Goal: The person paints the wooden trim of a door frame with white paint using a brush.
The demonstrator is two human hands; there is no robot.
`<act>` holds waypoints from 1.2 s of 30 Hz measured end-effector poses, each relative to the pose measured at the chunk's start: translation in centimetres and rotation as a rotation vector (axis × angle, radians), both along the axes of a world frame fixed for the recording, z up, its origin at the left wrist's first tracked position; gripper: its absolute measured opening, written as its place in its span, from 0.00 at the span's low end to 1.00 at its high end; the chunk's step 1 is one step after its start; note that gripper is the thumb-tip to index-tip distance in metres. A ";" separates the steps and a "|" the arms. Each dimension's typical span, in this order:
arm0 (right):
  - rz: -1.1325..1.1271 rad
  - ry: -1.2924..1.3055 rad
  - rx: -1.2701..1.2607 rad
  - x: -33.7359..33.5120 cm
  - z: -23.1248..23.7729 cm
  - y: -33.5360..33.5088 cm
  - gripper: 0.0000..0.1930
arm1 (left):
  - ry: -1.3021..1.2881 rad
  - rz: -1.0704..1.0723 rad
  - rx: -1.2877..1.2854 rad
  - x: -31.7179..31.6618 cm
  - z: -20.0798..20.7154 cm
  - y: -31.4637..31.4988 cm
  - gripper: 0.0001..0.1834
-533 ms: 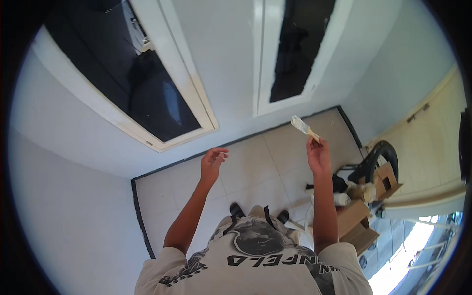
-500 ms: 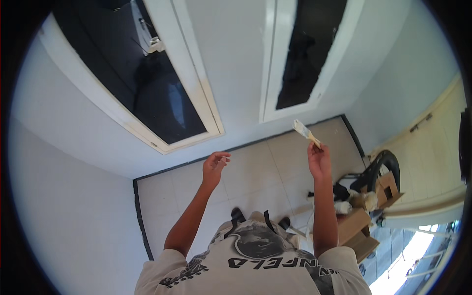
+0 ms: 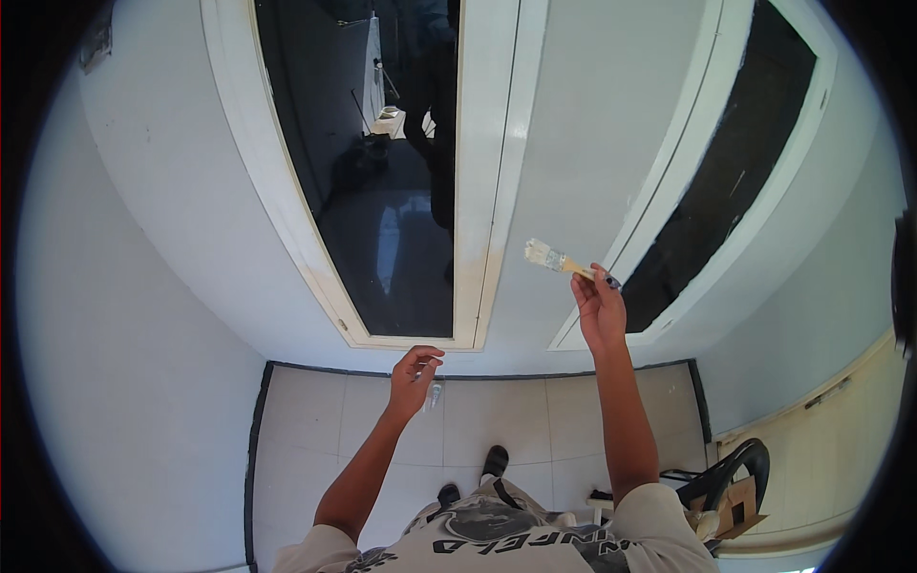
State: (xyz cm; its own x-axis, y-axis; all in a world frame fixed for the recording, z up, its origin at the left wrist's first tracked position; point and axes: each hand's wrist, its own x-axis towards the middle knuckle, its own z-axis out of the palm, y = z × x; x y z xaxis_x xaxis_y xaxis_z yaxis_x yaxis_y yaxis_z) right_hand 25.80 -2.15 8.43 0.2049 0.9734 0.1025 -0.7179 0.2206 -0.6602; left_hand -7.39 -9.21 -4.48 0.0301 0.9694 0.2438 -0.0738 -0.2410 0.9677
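Observation:
My right hand is raised and shut on the handle of a small paintbrush. Its pale bristles point left, up against the white wall strip between two dark doorways. My left hand hangs lower, over the tiled floor, with its fingers curled in. A small pale object shows just under those fingers; I cannot tell whether the hand holds it.
White door frames border a dark doorway on the left and another on the right. Pale floor tiles with a dark skirting lie below. A black chair and a cardboard box stand at the lower right.
The view has tipped up toward the wall. My right hand has brought the brush up against the wall between the doorways. My left hand's fingers have curled in.

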 end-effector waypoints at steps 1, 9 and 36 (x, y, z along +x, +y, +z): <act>-0.013 -0.098 0.028 -0.6 0.7 1.4 0.14 | -0.004 0.006 0.004 0.0 -0.1 0.7 0.09; 0.054 -0.262 0.101 -2.1 1.0 8.6 0.12 | 0.030 0.110 0.032 0.3 0.7 4.5 0.10; -0.288 -0.472 0.066 -9.0 -0.8 10.4 0.09 | 0.085 -0.132 0.095 -6.1 2.7 15.8 0.09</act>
